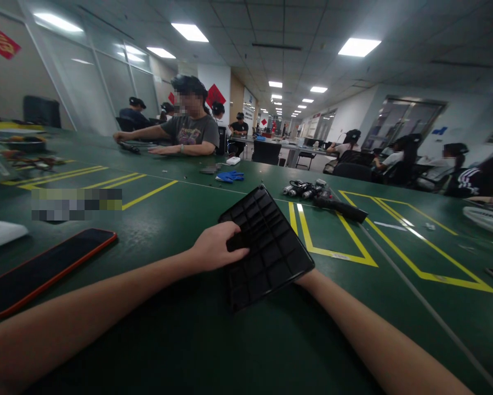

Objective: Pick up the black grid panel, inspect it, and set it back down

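Observation:
A black compartment tray (pixel 266 241) with a grid of small square cells is held tilted above the green table in front of me. My left hand (pixel 219 247) is at its left side, thumb and curled fingers on the cells; the fingertips are partly lost in the dark of the tray. From the right, my right hand (pixel 306 278) reaches behind the tray and bears it from below. Its fingers are hidden by the tray, and only the wrist end shows. Whether anything small lies in the cells is too dark to tell.
On the green table (pixel 147 340) lie an orange-cased phone (pixel 52 269) at left, blue gloves (pixel 230 176), and a bundle of black cables with metal connectors (pixel 307 189). Yellow tape (pixel 340 255) marks rectangles. A person (pixel 192 123) works across the table.

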`<action>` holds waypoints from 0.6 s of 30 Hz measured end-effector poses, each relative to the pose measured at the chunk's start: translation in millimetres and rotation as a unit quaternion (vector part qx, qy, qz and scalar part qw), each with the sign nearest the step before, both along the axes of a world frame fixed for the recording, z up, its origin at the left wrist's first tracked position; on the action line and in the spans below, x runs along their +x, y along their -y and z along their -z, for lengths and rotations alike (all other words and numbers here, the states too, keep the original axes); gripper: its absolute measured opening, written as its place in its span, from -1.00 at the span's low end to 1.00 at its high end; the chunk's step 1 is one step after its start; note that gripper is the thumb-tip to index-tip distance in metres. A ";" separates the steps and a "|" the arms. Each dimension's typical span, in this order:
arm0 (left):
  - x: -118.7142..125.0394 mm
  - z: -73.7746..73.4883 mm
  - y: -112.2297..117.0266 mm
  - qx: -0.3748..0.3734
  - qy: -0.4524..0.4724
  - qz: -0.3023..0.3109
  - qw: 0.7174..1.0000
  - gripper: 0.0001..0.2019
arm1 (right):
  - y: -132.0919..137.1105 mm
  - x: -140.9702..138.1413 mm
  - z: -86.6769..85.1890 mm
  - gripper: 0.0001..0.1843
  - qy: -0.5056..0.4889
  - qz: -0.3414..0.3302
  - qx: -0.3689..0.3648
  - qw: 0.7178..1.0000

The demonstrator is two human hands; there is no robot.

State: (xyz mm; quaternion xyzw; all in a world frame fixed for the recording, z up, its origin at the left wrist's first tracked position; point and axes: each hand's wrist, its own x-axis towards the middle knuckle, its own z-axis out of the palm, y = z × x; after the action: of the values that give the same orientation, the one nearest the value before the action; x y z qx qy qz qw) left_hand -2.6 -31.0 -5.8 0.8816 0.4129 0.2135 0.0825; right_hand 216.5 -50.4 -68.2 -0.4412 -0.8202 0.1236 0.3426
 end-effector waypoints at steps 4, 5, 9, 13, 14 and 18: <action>-23.7 -14.4 -38.3 0.046 -0.009 -0.128 0.991 -0.56 | -7.4 22.0 -32.1 -0.42 0.067 0.086 -0.020 0.994; -33.5 -18.3 -50.5 0.046 -0.015 -0.171 0.984 -0.54 | -10.1 31.8 -39.7 -0.40 0.079 0.149 -0.027 0.985; -78.1 -28.9 -87.8 0.019 -0.066 -0.328 0.942 -0.47 | -21.5 79.4 -50.1 -0.52 0.141 0.364 -0.041 0.920; -109.2 -25.1 -96.1 -0.006 -0.112 -0.375 0.920 -0.44 | -26.3 113.9 -33.8 -0.55 0.227 0.433 -0.080 0.869; -113.5 -22.6 -96.5 -0.009 -0.118 -0.375 0.920 -0.45 | -26.1 118.0 -29.5 -0.54 0.238 0.439 -0.097 0.861; -119.6 -17.4 -104.4 -0.013 -0.132 -0.387 0.912 -0.53 | -22.9 119.8 -25.0 -0.47 0.238 0.463 -0.135 0.843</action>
State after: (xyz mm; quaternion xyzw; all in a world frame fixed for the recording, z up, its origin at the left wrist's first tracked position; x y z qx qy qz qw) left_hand -122.2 73.4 11.5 0.6718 0.7316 0.1047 -0.0503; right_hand 336.3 -27.5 -43.2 -0.8272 -0.5522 -0.0486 0.0915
